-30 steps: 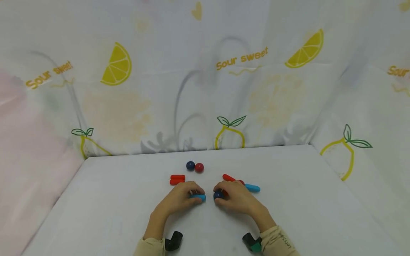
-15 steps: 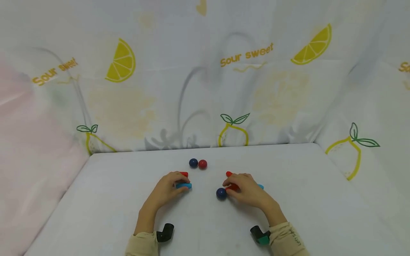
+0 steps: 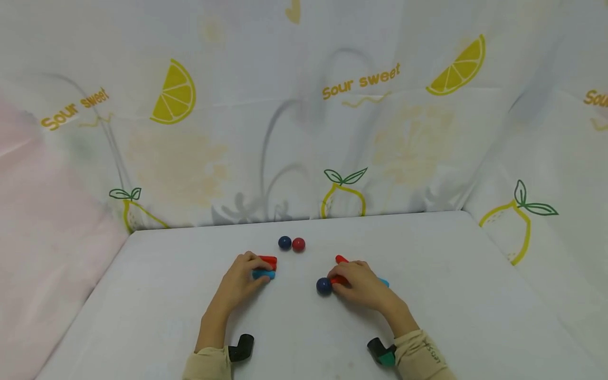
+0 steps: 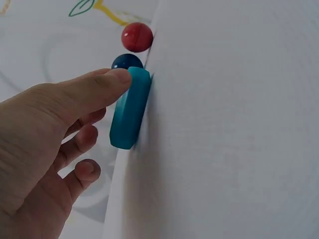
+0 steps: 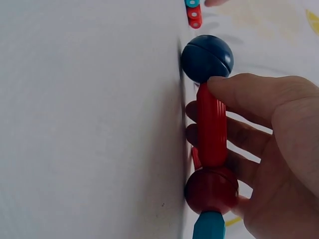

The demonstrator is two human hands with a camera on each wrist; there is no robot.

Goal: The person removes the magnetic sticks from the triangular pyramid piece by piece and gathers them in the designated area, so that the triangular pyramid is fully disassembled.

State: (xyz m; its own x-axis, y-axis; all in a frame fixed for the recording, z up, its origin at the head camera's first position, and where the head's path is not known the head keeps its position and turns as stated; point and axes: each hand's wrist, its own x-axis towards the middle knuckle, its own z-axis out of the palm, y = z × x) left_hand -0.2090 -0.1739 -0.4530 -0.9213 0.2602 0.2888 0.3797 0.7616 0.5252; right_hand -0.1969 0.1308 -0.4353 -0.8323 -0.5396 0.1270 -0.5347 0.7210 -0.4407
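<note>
My left hand (image 3: 239,279) pinches a light-blue toy rod (image 4: 130,112), the thumb lying over one end of it. Right beside this rod, on its far side, lie two red rods (image 3: 268,259), partly covered by the fingers in the head view. With my right hand (image 3: 364,287) I grip a red rod (image 5: 212,127) between thumb and curled fingers. A navy ball (image 5: 207,57) sits at one end of it, and a dark red ball (image 5: 212,191) at the other. From that red ball a second light-blue rod (image 5: 209,226) extends in line.
Another red rod (image 3: 341,259) shows just beyond my right hand. At the back of the white table (image 3: 418,253) a navy ball (image 3: 284,243) and a red ball (image 3: 298,244) lie side by side. A lemon-print cloth (image 3: 237,137) hangs behind.
My left hand has carried the light-blue rod leftward from the middle to the red rods. The right hand's fingers have shifted from the navy ball back onto the red rod.
</note>
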